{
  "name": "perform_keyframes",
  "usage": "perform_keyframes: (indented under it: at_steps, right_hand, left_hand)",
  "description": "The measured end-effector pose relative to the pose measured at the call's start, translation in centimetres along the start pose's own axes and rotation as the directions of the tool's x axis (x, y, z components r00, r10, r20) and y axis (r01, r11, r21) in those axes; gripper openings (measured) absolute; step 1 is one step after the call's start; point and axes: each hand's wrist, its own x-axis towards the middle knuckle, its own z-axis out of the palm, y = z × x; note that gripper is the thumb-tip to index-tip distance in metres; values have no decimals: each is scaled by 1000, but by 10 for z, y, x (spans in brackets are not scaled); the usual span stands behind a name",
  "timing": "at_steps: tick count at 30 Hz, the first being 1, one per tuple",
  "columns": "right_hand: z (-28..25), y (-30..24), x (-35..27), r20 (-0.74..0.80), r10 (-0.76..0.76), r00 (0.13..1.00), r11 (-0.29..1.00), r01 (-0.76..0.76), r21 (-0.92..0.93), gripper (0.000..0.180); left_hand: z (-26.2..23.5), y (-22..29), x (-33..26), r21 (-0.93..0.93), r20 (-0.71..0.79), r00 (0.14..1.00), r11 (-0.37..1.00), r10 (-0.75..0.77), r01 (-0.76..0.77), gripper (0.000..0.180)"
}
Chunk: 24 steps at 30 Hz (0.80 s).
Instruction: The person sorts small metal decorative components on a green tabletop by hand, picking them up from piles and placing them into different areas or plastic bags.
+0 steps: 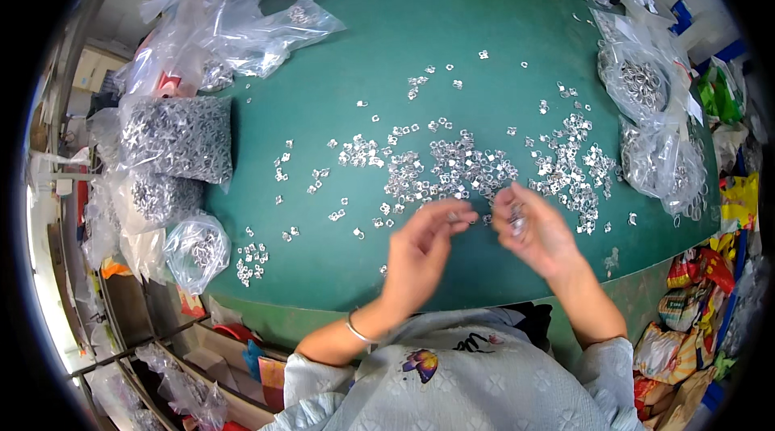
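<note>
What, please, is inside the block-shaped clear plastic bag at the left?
The block-shaped clear plastic bag shows many small silvery metal pieces packed together; outer ones cover whatever lies deeper.

Dark script lettering (475, 343) is running across the front of the pale shirt (488, 387), with only a fragment showing. Coloured packages (676, 349) along the right side are bearing printed markings too small and distorted for reliable reading.
</note>
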Motion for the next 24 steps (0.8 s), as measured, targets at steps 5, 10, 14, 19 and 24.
perform_keyframes:
  at_steps: [5, 10, 14, 19, 24]
  right_hand:
    - [36, 21, -9, -161, 61, 985, 973, -23, 231, 32]
    - [-18, 1, -29, -114, -347, 931, 910, 305, -282, 34]
    - [-65, -34, -49, 68, -940, 334, -89, -47, -995, 18]
    - [-80, -31, -31, 215, -890, 403, -379, -388, -840, 11]
    - [-47, 5, -3, 372, -808, 458, -471, -122, -874, 22]
  left_hand:
    - [30, 0, -8, 417, 194, 910, 808, 367, -415, 44]
    - [10, -4, -4, 843, 376, 903, 328, 209, -427, 53]
    - [-23, -21, -15, 970, 219, 975, 106, 30, -220, 65]
    - [-49, -36, -21, 977, 191, 980, 83, 57, -195, 56]
    - [-32, -32, -15, 946, 194, 959, 220, 206, -239, 53]
